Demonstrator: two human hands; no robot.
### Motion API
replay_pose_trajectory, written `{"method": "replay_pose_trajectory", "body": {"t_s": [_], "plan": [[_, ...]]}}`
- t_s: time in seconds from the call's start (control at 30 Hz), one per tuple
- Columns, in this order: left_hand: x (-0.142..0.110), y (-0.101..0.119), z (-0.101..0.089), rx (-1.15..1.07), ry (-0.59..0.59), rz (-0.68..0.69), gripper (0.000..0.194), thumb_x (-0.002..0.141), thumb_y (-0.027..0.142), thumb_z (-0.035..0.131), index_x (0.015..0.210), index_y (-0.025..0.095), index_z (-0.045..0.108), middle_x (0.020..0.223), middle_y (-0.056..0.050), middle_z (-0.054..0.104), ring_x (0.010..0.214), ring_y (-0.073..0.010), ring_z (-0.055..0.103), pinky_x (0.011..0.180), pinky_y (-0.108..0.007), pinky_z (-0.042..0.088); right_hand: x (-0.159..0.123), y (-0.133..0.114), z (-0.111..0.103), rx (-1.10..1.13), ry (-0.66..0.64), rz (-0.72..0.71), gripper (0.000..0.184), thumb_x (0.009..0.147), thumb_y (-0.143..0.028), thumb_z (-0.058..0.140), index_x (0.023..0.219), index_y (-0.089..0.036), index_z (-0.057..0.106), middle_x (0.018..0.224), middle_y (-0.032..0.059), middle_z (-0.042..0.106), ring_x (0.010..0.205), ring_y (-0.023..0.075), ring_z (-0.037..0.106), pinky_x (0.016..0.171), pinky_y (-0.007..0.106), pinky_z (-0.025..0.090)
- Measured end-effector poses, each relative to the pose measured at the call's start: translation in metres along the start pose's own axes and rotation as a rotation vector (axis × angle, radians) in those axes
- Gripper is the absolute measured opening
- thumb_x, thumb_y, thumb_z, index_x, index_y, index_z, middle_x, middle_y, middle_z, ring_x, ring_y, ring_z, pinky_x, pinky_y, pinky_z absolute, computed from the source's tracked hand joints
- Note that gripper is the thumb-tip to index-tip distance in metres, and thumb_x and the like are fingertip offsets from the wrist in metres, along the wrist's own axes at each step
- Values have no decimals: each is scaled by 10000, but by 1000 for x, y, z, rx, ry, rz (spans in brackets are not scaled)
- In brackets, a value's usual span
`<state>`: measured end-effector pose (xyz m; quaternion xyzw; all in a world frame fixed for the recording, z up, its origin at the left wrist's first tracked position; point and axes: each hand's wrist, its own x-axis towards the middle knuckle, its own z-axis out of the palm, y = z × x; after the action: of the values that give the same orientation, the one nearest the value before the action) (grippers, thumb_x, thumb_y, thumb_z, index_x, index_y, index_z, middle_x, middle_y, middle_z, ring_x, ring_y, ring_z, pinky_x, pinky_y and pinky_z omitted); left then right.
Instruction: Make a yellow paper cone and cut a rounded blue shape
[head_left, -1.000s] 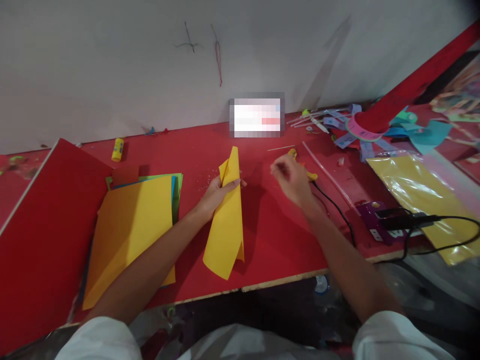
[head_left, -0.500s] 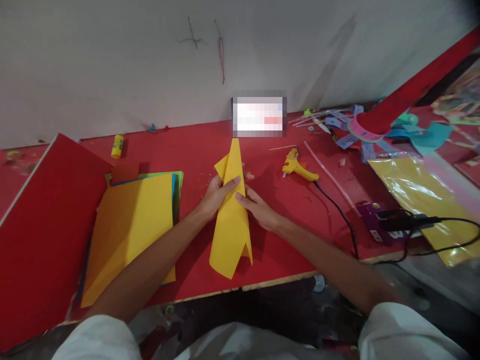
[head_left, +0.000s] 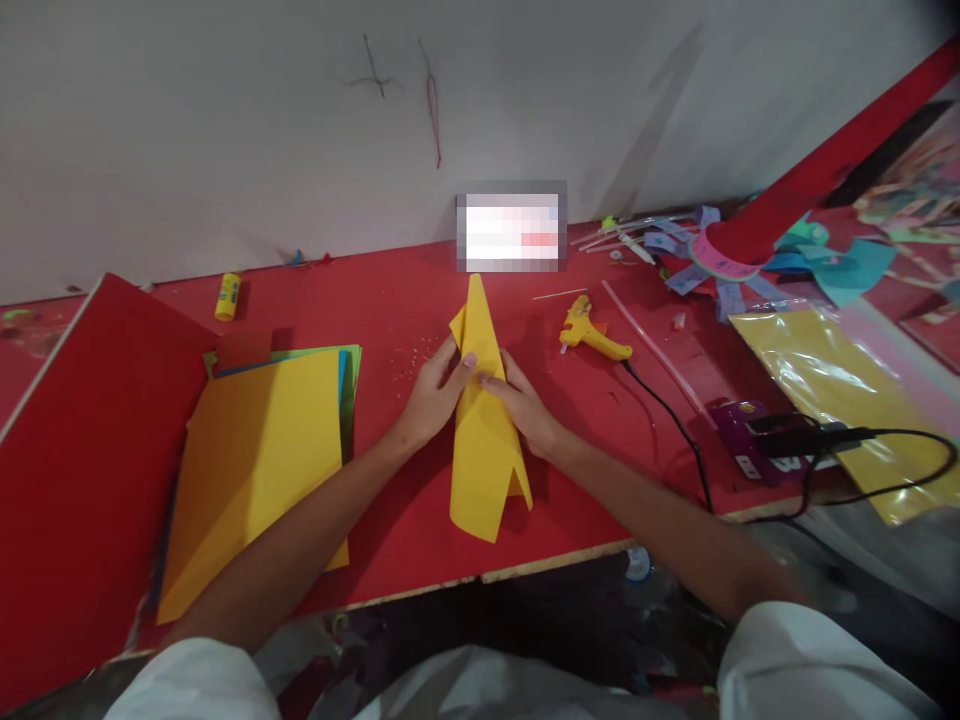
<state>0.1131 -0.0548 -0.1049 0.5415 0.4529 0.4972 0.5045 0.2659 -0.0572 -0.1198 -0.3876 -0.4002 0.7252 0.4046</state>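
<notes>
A sheet of yellow paper [head_left: 487, 460], rolled into a cone, is held between my two hands above the red table. Its narrow tip points toward the wall and its wide, uneven end faces me. My left hand [head_left: 441, 392] grips the cone's left side with the thumb on top. From the right, my right hand [head_left: 526, 405] presses its thumb on the paper while the other fingers curl partly out of sight around the side. A loose corner of the sheet sticks out near the tip on the left.
Coloured sheets [head_left: 262, 430] lie at left beside a red board [head_left: 97, 470]. A glue stick [head_left: 227, 297] stands behind them. At right are a yellow glue gun [head_left: 596, 332] with its cord, a clear stick [head_left: 660, 355], a purple box [head_left: 742, 440] and a plastic-wrapped pack [head_left: 847, 390].
The paper cone has turned slightly, its wide end swinging to the right. Both hands have kept their hold on it. The whole view has shifted a little.
</notes>
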Motion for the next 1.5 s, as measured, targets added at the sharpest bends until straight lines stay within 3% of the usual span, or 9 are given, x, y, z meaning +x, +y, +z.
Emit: {"method": "replay_pose_trajectory", "body": {"t_s": [0.23, 0.43, 0.6, 0.8, 1.0, 1.23, 1.5], "plan": [[-7, 2, 2, 59, -26, 37, 574, 993, 472, 689, 1498, 220, 584, 1650, -124, 536, 1604, -259, 417, 1300, -346, 350, -2, -5, 1, 33, 36, -6, 540, 832, -463, 730, 1305, -341, 500, 1156, 25, 758, 922, 255, 769, 769, 412, 663], [-9, -9, -1, 207, -94, 118, 761, 1051, 569, 573, 1689, 210, 367, 1808, -127, 257, 1693, -296, 207, 1370, -401, 238, -2, -7, 1, 111, 51, 11, 619, 778, -428, 802, 1313, -343, 505, 1097, 8, 760, 906, 259, 762, 759, 398, 655], [-5, -30, -8, 320, -166, 266, 827, 1072, 564, 537, 1756, 267, 179, 1834, -97, 123, 1693, -311, 198, 1369, -448, 265, -4, -8, 0, 117, 64, -23, 584, 773, -441, 822, 1272, -334, 539, 1015, -13, 732, 895, 237, 740, 759, 374, 640], [-4, -34, -14, 395, -170, 341, 777, 1093, 483, 533, 1757, 302, 172, 1821, -91, 192, 1670, -304, 283, 1354, -453, 307, -3, -8, 0, 112, 41, -25, 595, 781, -456, 821, 1297, -341, 546, 1081, 6, 738, 930, 247, 741, 776, 391, 644], [-5, -27, -10, 296, -83, 335, 633, 1093, 487, 535, 1675, 290, 384, 1737, -130, 418, 1591, -305, 437, 1313, -486, 365, -4, -7, -1, 89, 46, -37, 539, 810, -436, 804, 1283, -340, 564, 1007, -12, 720, 851, 212, 712, 762, 365, 622], [-1, -16, -6, 143, 115, 301, 372, 1092, 526, 528, 1298, 236, 639, 1356, -117, 688, 1299, -227, 651, 1152, -400, 500, -4, -9, -1, 91, 29, -9, 494, 786, -417, 817, 1222, -320, 605, 988, -20, 714, 813, 177, 679, 743, 317, 589], [9, -12, -9, -70, 193, 213, 261, 977, 475, 740, 962, 226, 660, 1053, -48, 674, 1016, -177, 641, 937, -300, 525, -7, -10, -1, 54, -48, 26, 570, 776, -407, 820, 1304, -327, 621, 1017, -8, 729, 809, 181, 673, 739, 317, 585]]}}
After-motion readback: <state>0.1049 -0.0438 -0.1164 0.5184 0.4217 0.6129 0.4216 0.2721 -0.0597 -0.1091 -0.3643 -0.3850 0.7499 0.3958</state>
